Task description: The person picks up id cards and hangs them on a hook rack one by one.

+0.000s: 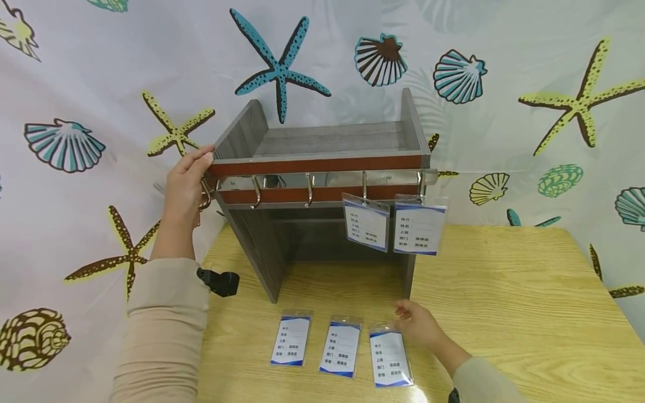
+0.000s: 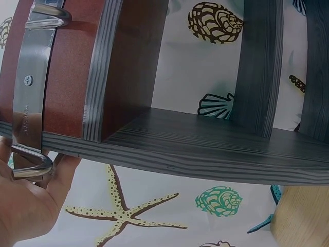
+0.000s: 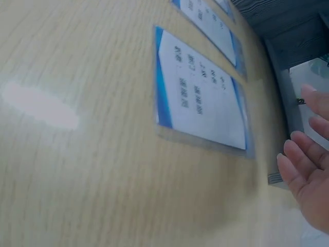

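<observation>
My left hand (image 1: 183,187) grips the left end of a grey wooden shelf (image 1: 252,240) with red-brown front bars, near the end of its metal hook rail (image 2: 28,103). Two clear-sleeved name badges hang from hooks at the right: a tilted badge (image 1: 367,225) and a straighter outer badge (image 1: 419,228). On the table before the shelf lie a left badge (image 1: 291,340), a middle badge (image 1: 340,348) and a right badge (image 1: 390,359). Beside the right badge's upper end hovers my right hand (image 1: 420,326), fingers loosely bent, holding nothing in the right wrist view.
The shelf stands on a yellow wood-grain table (image 1: 504,291). Other metal hooks, such as one hook (image 1: 309,190) near the middle, carry no badge. Behind hangs a pale cloth (image 1: 332,106) printed with shells and starfish.
</observation>
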Available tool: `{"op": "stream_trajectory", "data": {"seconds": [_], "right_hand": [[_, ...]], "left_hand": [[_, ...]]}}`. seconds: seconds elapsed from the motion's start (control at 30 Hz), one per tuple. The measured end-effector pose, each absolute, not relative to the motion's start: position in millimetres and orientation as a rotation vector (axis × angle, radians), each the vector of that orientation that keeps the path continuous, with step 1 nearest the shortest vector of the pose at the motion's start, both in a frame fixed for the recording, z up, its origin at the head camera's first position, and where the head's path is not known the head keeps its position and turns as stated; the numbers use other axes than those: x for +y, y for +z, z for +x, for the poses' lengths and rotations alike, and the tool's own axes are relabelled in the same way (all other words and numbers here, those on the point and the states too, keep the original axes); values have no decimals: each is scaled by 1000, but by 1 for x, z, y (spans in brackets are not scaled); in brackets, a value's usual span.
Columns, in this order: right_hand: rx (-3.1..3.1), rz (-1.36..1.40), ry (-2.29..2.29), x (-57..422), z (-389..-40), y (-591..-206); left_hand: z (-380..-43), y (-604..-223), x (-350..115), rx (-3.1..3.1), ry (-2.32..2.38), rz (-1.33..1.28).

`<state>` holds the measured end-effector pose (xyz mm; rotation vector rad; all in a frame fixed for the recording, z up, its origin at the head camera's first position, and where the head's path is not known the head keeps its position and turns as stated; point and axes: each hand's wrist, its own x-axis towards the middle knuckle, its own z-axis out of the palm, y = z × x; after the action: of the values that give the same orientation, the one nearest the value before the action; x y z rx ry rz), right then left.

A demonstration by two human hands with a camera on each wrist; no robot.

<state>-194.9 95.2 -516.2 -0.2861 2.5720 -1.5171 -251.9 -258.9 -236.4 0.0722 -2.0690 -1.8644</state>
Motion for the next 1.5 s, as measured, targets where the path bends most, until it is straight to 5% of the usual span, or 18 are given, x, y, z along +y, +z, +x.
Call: {"op": "stream_trajectory", "data": {"seconds": [1.5], "right_hand": [[2851, -611, -820, 94, -190, -547]], "left_hand": [[-250, -236, -259, -2104, -1828, 72]]}}
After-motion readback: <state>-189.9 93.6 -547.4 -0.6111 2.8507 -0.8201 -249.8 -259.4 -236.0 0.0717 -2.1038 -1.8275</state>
